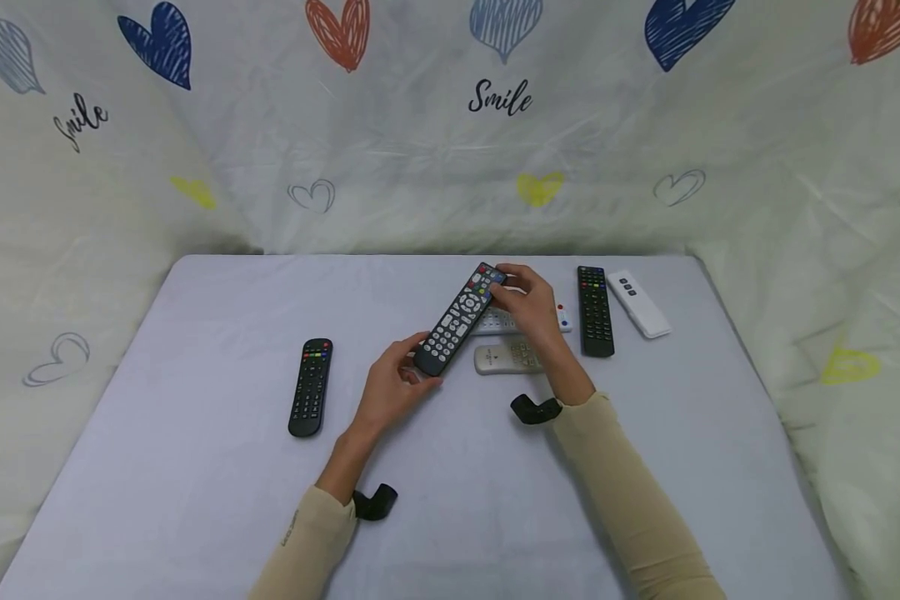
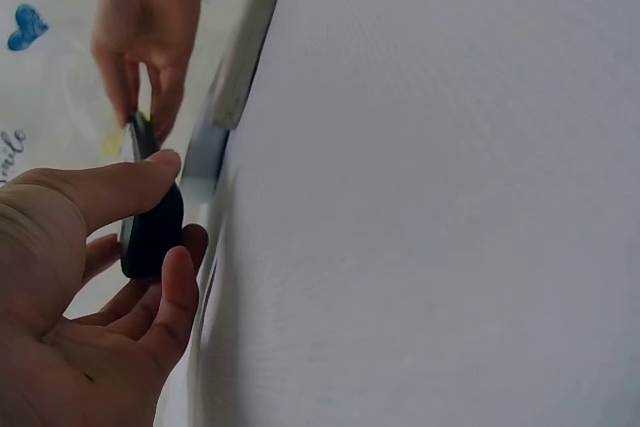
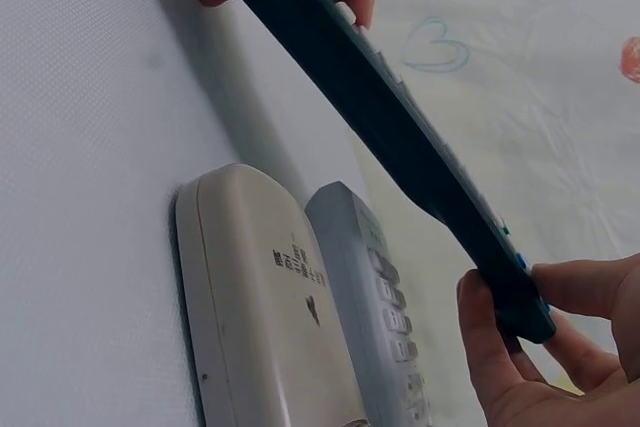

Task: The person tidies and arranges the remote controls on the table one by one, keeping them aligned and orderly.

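Observation:
A black remote control [image 1: 461, 320] with pale buttons is held up at a slant between both hands, above the table. Its lower end sits between the thumb and fingers of my left hand [image 1: 393, 385]. My right hand [image 1: 527, 307] pinches the upper end, where the coloured buttons are. From the right wrist view, the dark underside of the black remote [image 3: 350, 97] shows, raised off the cloth. Beneath and just right of it lie a white remote [image 1: 495, 322] and a beige remote [image 1: 504, 359], both partly covered by my right hand and arm.
Another black remote [image 1: 311, 387] lies alone on the left of the white table [image 1: 195, 500]. Toward the right are a black remote [image 1: 596, 312] and a slim white remote [image 1: 639, 305], side by side. A patterned curtain [image 1: 420, 167] hangs behind the table.

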The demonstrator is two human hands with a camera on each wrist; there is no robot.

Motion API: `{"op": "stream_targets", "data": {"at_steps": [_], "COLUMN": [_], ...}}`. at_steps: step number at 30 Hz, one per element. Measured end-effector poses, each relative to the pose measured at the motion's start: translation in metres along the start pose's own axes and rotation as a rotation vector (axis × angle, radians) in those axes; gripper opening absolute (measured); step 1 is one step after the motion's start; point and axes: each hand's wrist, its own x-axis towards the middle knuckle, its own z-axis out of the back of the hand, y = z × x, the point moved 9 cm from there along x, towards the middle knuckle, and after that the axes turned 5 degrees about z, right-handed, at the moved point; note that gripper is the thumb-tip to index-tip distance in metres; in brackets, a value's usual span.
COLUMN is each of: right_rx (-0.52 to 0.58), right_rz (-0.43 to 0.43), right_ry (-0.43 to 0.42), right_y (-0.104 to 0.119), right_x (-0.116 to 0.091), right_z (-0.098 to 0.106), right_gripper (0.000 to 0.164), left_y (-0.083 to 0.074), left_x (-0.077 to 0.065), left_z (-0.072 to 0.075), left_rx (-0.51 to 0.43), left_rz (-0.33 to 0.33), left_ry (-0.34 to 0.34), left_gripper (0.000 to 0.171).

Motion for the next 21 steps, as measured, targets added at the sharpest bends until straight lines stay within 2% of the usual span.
{"op": "stream_targets", "data": {"at_steps": [9,13,21], "right_rx": [-0.027,-0.041,-0.071], "right_rz": [0.016,0.017,0.011], "right_ry": [0.027,0.037,0.062], "right_y": [-0.005,-0.003,-0.001], "right_x": [-0.002,-0.004,-0.008], "right_z": [-0.008,-0.013,-0.024], "right_gripper": [0.044,0.043,0.042], "left_y": [0.002,0.004,0.010], "left_x": [-0.009,-0.011,-0.019], "left_z": [0.003,0.006,0.013], "left_rx": [0.011,0.004,0.051], "left_rz": [-0.002,0.013,0.068], "left_ry": [-0.010,-0.015,-0.040], "left_gripper": [0.076,0.076,0.075]}}
